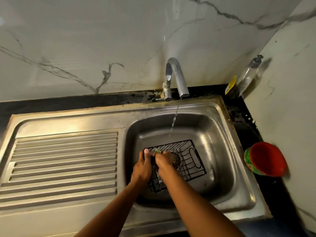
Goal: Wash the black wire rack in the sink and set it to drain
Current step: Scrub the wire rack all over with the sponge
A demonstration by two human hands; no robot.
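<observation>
Gripping the black wire rack in the sink, left hand steadies while right hand clutches a green scrubber.

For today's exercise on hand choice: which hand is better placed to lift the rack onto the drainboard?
Left. The left hand already grips the rack on the drainboard side; the right hand is scrubbing.

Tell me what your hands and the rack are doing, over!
Left hand gripping black wire rack; right hand scrubbing it with green scrubber. Rack inside steel sink basin, tap water running. Ribbed draining board unobstructed.

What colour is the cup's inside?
Red inside the cup, green patterned outside; seen in the head view.
</observation>
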